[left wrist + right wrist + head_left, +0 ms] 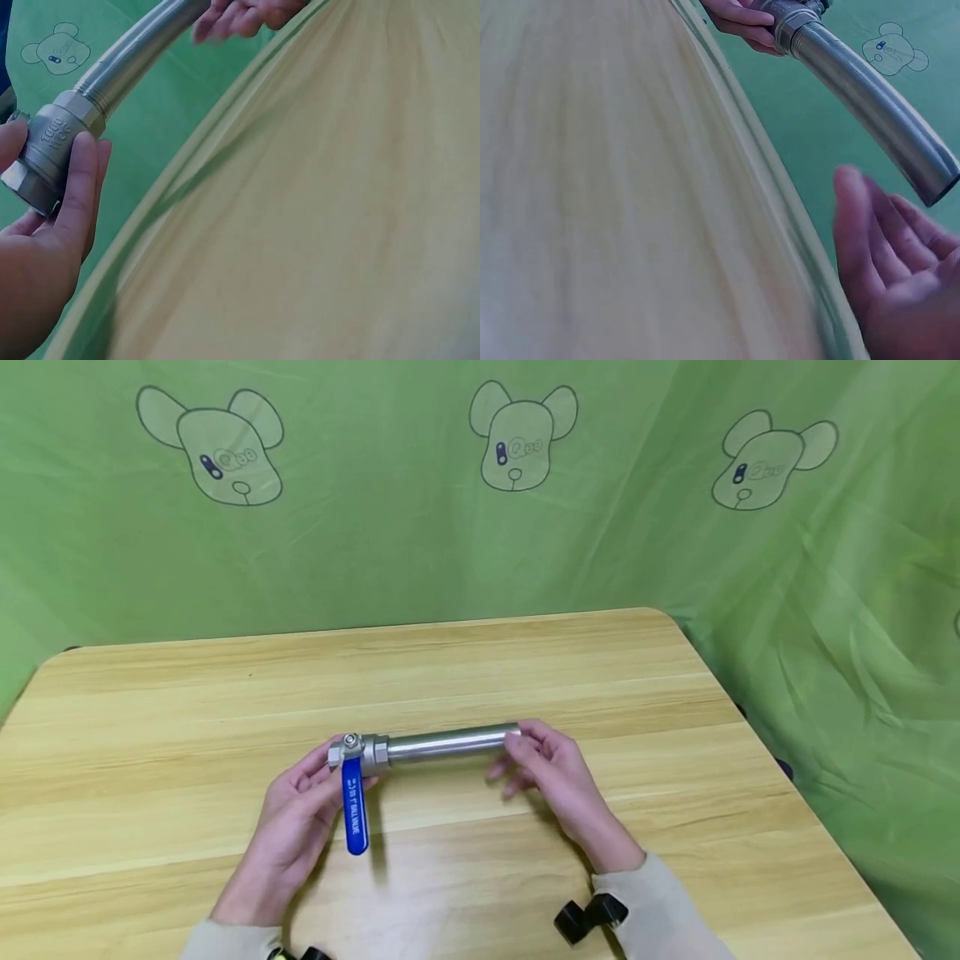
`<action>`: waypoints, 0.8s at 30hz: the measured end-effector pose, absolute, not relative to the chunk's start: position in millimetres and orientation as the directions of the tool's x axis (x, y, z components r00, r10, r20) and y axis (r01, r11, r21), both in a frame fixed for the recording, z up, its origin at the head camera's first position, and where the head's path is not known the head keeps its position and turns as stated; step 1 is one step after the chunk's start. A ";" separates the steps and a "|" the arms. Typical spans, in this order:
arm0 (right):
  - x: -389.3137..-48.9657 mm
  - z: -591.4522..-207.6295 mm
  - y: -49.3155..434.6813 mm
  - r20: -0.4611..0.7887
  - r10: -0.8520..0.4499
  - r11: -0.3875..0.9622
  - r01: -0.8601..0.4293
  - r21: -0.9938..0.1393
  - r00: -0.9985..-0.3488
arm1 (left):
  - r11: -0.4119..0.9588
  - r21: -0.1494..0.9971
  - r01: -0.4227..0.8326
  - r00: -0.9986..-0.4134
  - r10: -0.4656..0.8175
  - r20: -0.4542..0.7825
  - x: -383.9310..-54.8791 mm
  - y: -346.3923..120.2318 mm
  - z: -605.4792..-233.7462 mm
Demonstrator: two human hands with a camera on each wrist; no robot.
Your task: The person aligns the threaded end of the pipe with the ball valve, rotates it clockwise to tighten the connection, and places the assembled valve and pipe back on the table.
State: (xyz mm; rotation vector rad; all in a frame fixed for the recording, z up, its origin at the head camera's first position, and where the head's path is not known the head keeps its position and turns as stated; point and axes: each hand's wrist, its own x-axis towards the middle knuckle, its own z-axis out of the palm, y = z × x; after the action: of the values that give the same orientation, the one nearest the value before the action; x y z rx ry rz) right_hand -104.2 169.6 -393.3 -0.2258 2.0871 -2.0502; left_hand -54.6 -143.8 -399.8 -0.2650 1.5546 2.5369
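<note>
My left hand (288, 835) grips a silver metal ball valve (371, 755) between thumb and fingers. Its blue lever handle (356, 810) points toward me. A shiny steel pipe (450, 743) sticks out from the valve's right end, with thread showing at the joint in the left wrist view. Raised lettering marks the valve body (56, 142). At the pipe's free end is my right hand (566, 785), its fingers loosely bent. In the right wrist view this hand (896, 277) lies just below the pipe end, a gap between them, palm facing up.
A wood-grain table (187, 710) with rounded corners lies under both hands. Green cloth (390, 552) printed with bear-like heads hangs behind it and along the right side. A black device (592, 918) is strapped at the right wrist, over a light sleeve (667, 910).
</note>
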 end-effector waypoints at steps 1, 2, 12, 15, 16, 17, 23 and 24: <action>-104.4 -393.3 170.2 -0.014 -0.276 0.002 0.014 -1.000 -0.961 | -0.454 0.863 -0.222 -0.972 0.036 -0.231 -54.8 -144.2 -400.5; -104.7 -393.3 170.9 0.010 -0.294 -0.020 -0.004 -1.000 -0.956 | -0.455 0.862 -0.223 -0.972 0.033 -0.234 -54.9 -144.7 -401.3; -106.5 -392.8 173.9 0.014 -0.249 -0.098 0.011 -0.995 -0.968 | -0.445 0.863 -0.239 -0.967 0.033 -0.251 -54.7 -146.3 -401.2; -106.6 -392.4 174.0 -0.012 -0.242 -0.074 0.031 -0.997 -0.970 | -0.447 0.864 -0.233 -0.970 0.038 -0.242 -54.1 -146.4 -400.5; -106.7 -392.4 174.0 -0.022 -0.238 -0.064 0.038 -0.997 -0.971 | -0.449 0.863 -0.231 -0.970 0.041 -0.238 -54.0 -146.4 -400.3; -106.8 -392.4 173.9 -0.031 -0.235 -0.056 0.046 -0.997 -0.971 | -0.451 0.863 -0.228 -0.971 0.043 -0.234 -53.9 -146.3 -400.0; -107.7 -392.5 172.2 -0.058 -0.207 -0.002 0.060 -0.998 -0.977 | -0.450 0.864 -0.226 -0.973 0.051 -0.227 -53.9 -145.5 -399.2; -107.6 -392.4 171.9 -0.059 -0.203 0.004 0.060 -0.998 -0.977 | -0.450 0.864 -0.227 -0.972 0.052 -0.228 -53.9 -145.2 -399.3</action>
State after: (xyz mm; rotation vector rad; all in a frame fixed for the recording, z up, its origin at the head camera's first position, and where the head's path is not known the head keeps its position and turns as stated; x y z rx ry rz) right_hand -107.6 171.9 -392.4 -0.1517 2.0841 -2.0890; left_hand -53.9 -145.2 -399.3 -0.2520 1.5467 2.5314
